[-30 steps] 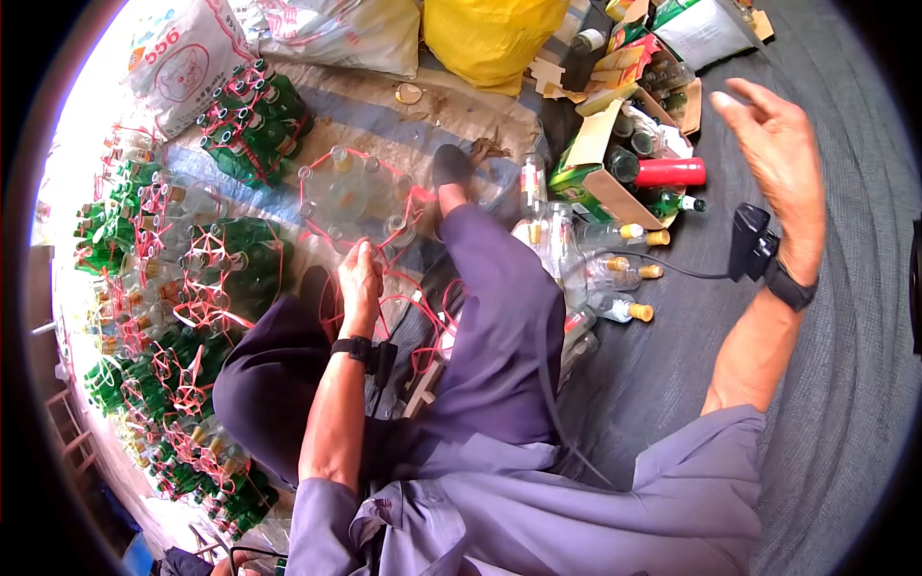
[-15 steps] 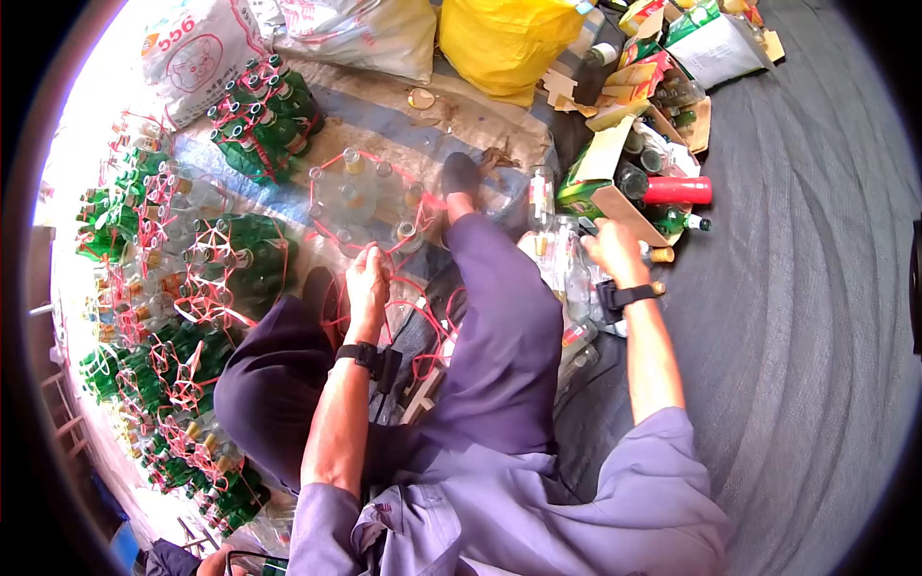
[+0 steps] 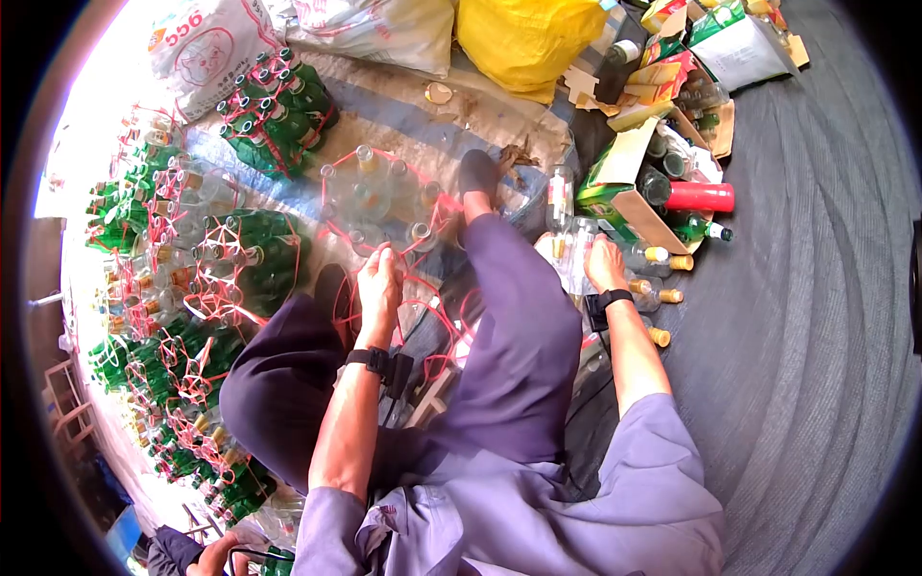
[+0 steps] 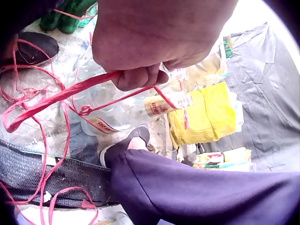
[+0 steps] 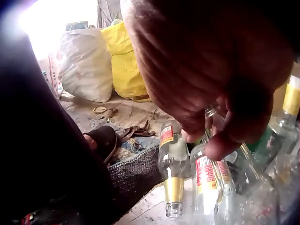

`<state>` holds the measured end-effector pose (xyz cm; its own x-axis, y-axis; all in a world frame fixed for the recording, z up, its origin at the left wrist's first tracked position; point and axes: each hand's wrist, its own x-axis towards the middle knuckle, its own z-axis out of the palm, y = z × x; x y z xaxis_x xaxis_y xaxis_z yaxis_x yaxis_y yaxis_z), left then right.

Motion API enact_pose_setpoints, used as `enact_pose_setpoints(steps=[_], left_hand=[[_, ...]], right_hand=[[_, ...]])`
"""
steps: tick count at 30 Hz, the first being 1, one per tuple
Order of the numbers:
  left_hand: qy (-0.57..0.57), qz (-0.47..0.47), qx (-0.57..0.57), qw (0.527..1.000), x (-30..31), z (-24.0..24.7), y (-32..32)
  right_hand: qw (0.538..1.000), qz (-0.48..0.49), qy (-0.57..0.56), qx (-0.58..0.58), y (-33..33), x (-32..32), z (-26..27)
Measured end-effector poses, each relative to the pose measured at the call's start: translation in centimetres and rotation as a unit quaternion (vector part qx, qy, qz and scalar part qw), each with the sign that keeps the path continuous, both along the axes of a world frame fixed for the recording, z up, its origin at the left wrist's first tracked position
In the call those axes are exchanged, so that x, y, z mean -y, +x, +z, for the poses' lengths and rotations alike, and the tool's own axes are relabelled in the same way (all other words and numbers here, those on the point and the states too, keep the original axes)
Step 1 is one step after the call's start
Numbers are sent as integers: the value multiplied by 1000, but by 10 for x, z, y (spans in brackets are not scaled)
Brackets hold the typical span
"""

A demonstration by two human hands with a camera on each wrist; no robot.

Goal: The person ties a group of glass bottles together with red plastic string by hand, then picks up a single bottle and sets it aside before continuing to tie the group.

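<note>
My left hand (image 3: pixel 380 288) grips a strand of pink plastic twine (image 4: pixel 70 93), its fingers curled in the left wrist view. Beyond it a ring of clear glass bottles (image 3: pixel 370 202) stands upright on the ground sheet, with twine passed around the necks. To the right of my knee, my right hand (image 3: pixel 605 264) pinches a clear glass bottle by the neck, among other clear bottles. In the right wrist view a bottle with a red and white label (image 5: pixel 206 176) lies right beneath the fingertips. Another labelled bottle (image 5: pixel 171 164) is beside it.
Many tied bundles of green bottles (image 3: pixel 254 254) and clear ones line the left side. A white sack (image 3: pixel 206 58) and a yellow bag (image 3: pixel 523 38) stand at the back. On the right are a cardboard box (image 3: pixel 624 192) of bottles and a red cylinder (image 3: pixel 701 197). Loose twine lies between the legs.
My right hand has come from far out on the right, fingers spread, in to the clear bottles beside the knee, where it now grips one. My left hand keeps its hold on the twine.
</note>
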<state>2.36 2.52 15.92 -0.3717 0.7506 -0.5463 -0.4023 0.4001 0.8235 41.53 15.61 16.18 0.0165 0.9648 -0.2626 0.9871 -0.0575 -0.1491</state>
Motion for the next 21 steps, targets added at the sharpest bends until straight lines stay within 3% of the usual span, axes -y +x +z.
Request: enact_pose_setpoints(steps=[6,10,17,21], left_hand=[[6,-2,-11,1000,0,-5,0],[2,-4,-14,1000,-1,3,1],[13,-7,-8,1000,1,1,0],[7,-7,13,1000,1,7,1]], right_hand=[[1000,-16,26,3,32,18,26],[993,-35,81,-73,53,48,46],[988,-43,124,-76,80,83,40],[983,-116,70,-124,79,95,46]])
